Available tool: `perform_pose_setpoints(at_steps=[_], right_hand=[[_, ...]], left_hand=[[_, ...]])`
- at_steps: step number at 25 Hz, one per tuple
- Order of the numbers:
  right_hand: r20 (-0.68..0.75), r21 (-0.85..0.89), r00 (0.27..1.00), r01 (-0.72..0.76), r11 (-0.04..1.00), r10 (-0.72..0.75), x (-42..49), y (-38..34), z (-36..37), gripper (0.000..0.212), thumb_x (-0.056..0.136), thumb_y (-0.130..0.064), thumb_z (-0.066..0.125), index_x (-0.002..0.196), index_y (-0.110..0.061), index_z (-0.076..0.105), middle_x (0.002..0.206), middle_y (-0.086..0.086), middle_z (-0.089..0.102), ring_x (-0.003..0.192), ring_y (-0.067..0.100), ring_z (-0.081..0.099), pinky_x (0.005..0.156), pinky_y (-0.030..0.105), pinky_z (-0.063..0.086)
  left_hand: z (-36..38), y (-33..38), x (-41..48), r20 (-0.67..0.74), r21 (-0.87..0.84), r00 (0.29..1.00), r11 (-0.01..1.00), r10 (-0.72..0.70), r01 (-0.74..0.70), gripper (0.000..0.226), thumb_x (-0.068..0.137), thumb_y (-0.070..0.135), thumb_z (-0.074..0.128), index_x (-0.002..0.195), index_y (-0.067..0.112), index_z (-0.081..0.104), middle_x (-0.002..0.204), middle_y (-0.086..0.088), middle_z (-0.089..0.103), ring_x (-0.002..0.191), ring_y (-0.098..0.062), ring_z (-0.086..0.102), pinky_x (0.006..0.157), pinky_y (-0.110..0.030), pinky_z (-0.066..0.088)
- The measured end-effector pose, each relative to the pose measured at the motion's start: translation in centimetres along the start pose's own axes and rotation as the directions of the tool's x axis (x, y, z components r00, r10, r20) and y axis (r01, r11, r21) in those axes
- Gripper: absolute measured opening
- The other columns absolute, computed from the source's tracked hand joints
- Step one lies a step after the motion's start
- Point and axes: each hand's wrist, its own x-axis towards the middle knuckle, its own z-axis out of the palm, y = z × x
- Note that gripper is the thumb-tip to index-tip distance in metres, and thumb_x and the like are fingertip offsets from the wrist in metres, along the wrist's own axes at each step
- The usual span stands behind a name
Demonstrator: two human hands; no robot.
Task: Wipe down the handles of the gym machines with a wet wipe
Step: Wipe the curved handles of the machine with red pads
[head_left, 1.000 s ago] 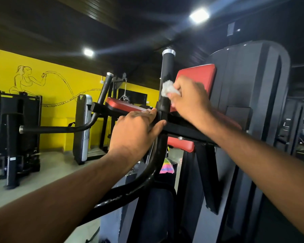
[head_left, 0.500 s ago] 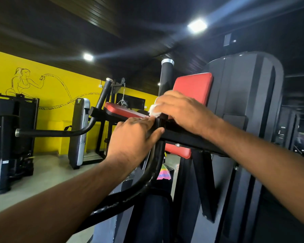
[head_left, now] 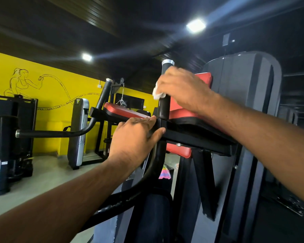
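right hand [head_left: 181, 88] risen, wipe [head_left: 157, 94] on handle [head_left: 163, 106]

Right hand [head_left: 182, 88] higher on handle [head_left: 163, 106]

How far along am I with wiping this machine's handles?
Done: nothing shows as finished. In hand: right hand grips the wet wipe around the near upright handle; left hand holds the frame. Left: the far upright handle and the long side bar, both untouched.
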Motion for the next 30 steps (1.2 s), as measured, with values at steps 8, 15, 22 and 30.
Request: perform_pose_setpoints(at_steps=[8, 15, 22, 30], right_hand=[[0.148, 0.629, 0.343, -0.757, 0.179, 0.927, -2.3, -8.3, 1.8, 0.012, 0.090, -0.010, 0.053, 0.099, -0.006, 0.061, 0.085, 0.003, 0.061, 0.068, 0.020, 0.053, 0.052, 0.024, 0.026], [0.331, 0.608, 0.346, -0.790, 0.081, 0.878, -2.2, -7.9, 1.6, 0.014, 0.093, -0.016, 0.050, 0.103, -0.005, 0.049, 0.088, 0.007, 0.056, 0.077, 0.028, 0.055, 0.063, 0.031, 0.037], [0.009, 0.500, 0.598, -0.697, 0.514, 0.802, -4.6, -9.7, 0.4, 0.015, 0.096, -0.010, 0.055, 0.108, -0.012, 0.064, 0.093, 0.006, 0.066, 0.077, 0.019, 0.060, 0.056, 0.021, 0.033], [-0.084, 0.260, 0.979, -0.161, 0.952, 0.188, -4.6, -3.4, 1.9, 0.030, 0.086, 0.001, 0.062, 0.110, -0.015, 0.069, 0.106, 0.004, 0.057, 0.100, 0.023, 0.050, 0.079, 0.036, 0.050]], left_hand=[[0.1, -0.2, 0.0, 0.009, -0.014, 1.000, 1.000, 0.002, -0.001, 0.056, 0.095, 0.057, 0.049, 0.138, 0.022, 0.055, 0.127, -0.002, 0.066, 0.120, -0.020, 0.057, 0.097, -0.044, 0.048], [-0.2, 0.1, -0.1, 0.030, -0.020, 1.000, 1.000, -0.001, 0.001, 0.056, 0.095, 0.057, 0.049, 0.139, 0.023, 0.054, 0.126, -0.003, 0.067, 0.117, -0.021, 0.058, 0.096, -0.043, 0.049], [-0.4, 0.4, -0.1, 0.023, 0.033, 1.000, 0.999, 0.015, -0.016, 0.049, 0.095, 0.057, 0.049, 0.131, 0.026, 0.061, 0.118, -0.002, 0.070, 0.114, -0.021, 0.058, 0.096, -0.039, 0.043], [-0.3, 0.3, 0.0, 0.009, 0.047, 1.000, 0.999, 0.026, -0.027, 0.051, 0.095, 0.059, 0.047, 0.134, 0.028, 0.058, 0.122, 0.000, 0.068, 0.118, -0.020, 0.056, 0.098, -0.038, 0.039]])
